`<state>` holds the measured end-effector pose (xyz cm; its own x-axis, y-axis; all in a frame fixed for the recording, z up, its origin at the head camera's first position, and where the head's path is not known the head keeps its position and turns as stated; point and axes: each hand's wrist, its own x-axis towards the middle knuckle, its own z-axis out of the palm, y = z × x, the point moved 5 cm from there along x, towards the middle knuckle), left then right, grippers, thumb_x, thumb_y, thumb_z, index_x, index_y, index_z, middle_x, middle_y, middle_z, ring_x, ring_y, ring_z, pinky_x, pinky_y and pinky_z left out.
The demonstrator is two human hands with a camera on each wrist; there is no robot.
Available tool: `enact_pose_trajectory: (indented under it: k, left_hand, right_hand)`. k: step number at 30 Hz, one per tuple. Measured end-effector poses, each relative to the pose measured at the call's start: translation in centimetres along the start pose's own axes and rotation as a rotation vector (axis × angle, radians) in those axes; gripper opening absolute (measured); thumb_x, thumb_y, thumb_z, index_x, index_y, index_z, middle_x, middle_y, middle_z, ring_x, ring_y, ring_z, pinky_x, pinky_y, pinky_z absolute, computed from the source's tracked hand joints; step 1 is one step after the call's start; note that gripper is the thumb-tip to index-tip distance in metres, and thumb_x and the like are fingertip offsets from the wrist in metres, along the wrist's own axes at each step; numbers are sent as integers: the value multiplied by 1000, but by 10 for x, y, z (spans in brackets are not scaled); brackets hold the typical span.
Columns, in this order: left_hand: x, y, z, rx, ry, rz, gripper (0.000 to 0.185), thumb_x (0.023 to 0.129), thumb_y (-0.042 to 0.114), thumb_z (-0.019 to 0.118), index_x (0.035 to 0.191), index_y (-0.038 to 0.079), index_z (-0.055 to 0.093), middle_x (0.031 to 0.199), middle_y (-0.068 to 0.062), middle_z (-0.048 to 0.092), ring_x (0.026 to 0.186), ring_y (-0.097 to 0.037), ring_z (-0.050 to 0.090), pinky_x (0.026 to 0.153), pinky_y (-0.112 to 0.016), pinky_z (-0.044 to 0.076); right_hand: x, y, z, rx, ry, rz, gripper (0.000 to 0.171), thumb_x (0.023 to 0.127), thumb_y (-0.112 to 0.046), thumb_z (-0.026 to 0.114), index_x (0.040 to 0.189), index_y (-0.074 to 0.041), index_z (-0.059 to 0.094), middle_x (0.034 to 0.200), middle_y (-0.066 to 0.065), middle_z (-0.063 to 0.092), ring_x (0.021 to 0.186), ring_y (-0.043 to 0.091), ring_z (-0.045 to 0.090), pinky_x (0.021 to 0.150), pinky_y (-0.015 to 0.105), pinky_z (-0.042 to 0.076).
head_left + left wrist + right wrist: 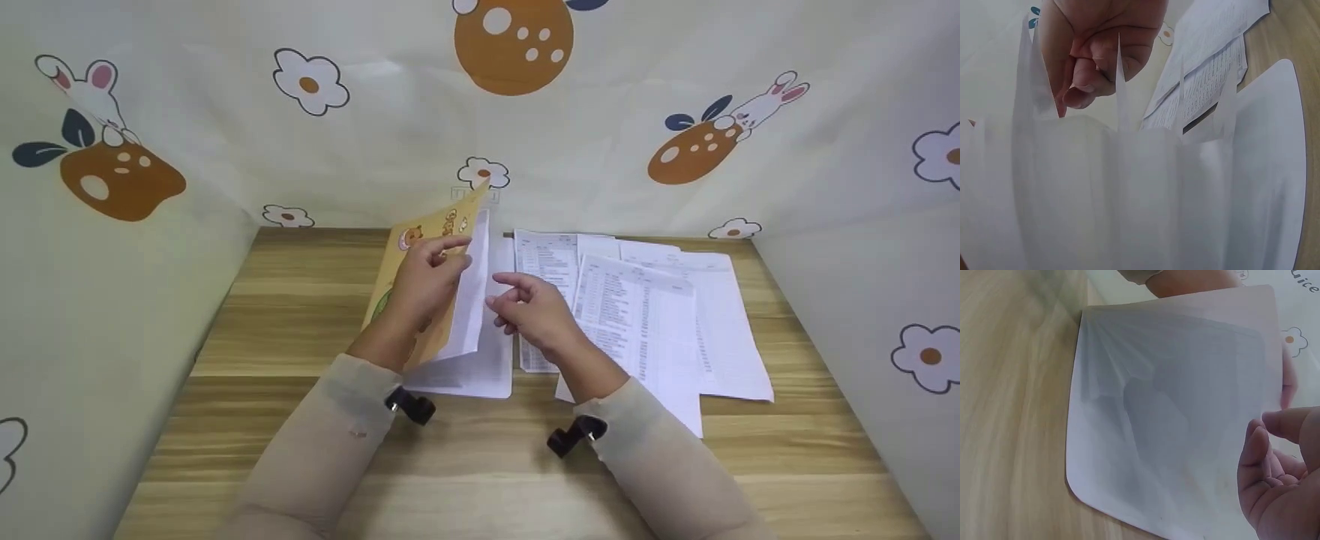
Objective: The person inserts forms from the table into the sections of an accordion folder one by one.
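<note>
A display book with a yellow-orange cartoon cover (409, 259) stands partly opened on the table, its cover raised and tilted left. My left hand (431, 277) holds the cover near its free edge, thumb and index finger at that edge. Inside are several translucent pockets (1134, 197), fanned upright in the left wrist view. Just right of the raised pages, my right hand (532, 307) has its fingers loosely bent, with a gap between thumb and index fingertip. In the right wrist view its fingertips (1258, 439) are beside a clear pocket (1202, 399); contact cannot be made out.
Several printed sheets (637, 322) lie overlapping on the wooden table (285, 322), right of the display book. The white back cover (469, 379) rests flat on the tabletop. Patterned cloth walls (375, 150) enclose the back and both sides.
</note>
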<state>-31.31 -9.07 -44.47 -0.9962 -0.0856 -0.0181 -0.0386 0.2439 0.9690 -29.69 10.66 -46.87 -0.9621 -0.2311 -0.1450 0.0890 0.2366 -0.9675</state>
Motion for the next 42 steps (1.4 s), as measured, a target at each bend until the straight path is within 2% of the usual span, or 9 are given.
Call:
enact_pose_trajectory:
  k: [6, 14, 19, 24, 28, 32, 38, 42]
  left_hand:
    - [0, 0, -1, -3, 5, -21, 39, 95, 35, 72, 134, 30, 75, 138, 0, 54, 105, -21, 56, 82, -32, 52]
    - [0, 1, -1, -10, 2, -43, 38, 95, 35, 71, 133, 32, 75, 135, -1, 54, 105, -21, 56, 82, -32, 52]
    - [1, -1, 0, -8, -3, -55, 38, 96, 36, 71, 134, 32, 75, 125, -1, 55, 100, -19, 58, 79, -30, 52]
    - [2, 0, 0, -29, -13, -47, 40, 96, 34, 71, 135, 30, 74, 117, -4, 57, 93, -18, 59, 74, -28, 52]
    - [2, 0, 0, -44, -6, -53, 41, 96, 34, 71, 136, 28, 74, 119, -3, 57, 96, -18, 59, 78, -28, 53]
    - [2, 0, -1, -36, 0, -73, 41, 95, 36, 72, 135, 29, 74, 124, -2, 56, 102, -19, 58, 82, -30, 54]
    - [2, 0, 0, -29, 11, -79, 35, 95, 34, 73, 130, 34, 76, 132, 0, 54, 109, -20, 55, 86, -32, 52]
    - [2, 0, -1, -31, 9, -78, 34, 95, 34, 73, 129, 36, 77, 134, 0, 54, 111, -20, 53, 87, -32, 50]
  right_hand:
    - [-10, 12, -53, -31, 91, -3, 45, 97, -21, 77, 140, -12, 67, 96, 2, 71, 80, 17, 72, 69, 26, 60]
    - [-34, 43, -138, -175, 219, 111, 54, 100, -32, 75, 147, -9, 61, 100, -1, 67, 87, 18, 71, 77, 28, 60]
    - [-53, 58, -179, -284, 273, 180, 62, 100, -39, 74, 152, -9, 57, 114, 4, 63, 96, 24, 70, 81, 30, 61]
    - [-66, 72, -212, -471, 300, 215, 73, 99, -49, 73, 155, -7, 53, 132, 16, 62, 107, 29, 64, 81, 27, 55]
    - [-71, 81, -231, -596, 291, 233, 83, 97, -57, 71, 156, -2, 51, 139, 22, 63, 117, 32, 59, 85, 31, 48]
    - [-75, 88, -242, -616, 271, 287, 89, 96, -60, 71, 158, 0, 47, 144, 25, 59, 123, 36, 57, 92, 38, 49]
    - [-78, 97, -248, -645, 239, 368, 95, 95, -61, 72, 160, 2, 42, 151, 30, 54, 130, 42, 56, 104, 51, 51]
    - [-76, 104, -246, -710, 193, 389, 105, 92, -63, 74, 161, 7, 36, 149, 31, 54, 125, 40, 56, 103, 50, 50]
